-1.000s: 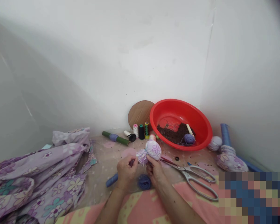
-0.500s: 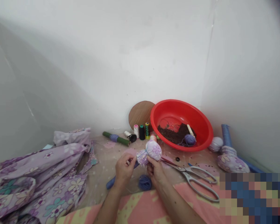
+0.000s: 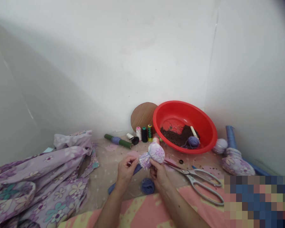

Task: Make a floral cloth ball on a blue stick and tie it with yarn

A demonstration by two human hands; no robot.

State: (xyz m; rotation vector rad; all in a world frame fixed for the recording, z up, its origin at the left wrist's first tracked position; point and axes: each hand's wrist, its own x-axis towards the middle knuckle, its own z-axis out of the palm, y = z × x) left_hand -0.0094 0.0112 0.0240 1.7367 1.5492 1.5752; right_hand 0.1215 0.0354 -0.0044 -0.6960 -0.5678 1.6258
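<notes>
My right hand [image 3: 158, 174] grips a round stuffed bundle of white cloth with lilac flowers [image 3: 156, 152], which narrows to a gathered, ruffled end [image 3: 144, 161]. My left hand [image 3: 125, 172] is closed beside that end, over a blue rod [image 3: 113, 188]. The rod runs under the hand towards the bundle. Whether a fine thread lies in the fingertips is too small to tell. Below my hands sits a ball of blue yarn [image 3: 147, 186].
Steel scissors [image 3: 194, 180] lie right of my hands. Behind stand thread spools [image 3: 144, 134], a green tube [image 3: 117, 141] and a red plastic basin [image 3: 180, 109] holding dark material and yarn. Floral cloth [image 3: 38, 186] is heaped left; stuffed bundles [image 3: 237, 165] lie right, against white walls.
My left hand has shifted slightly, and more of the blue rod now shows between it and the bundle. My right hand and the bundle stay nearly still.
</notes>
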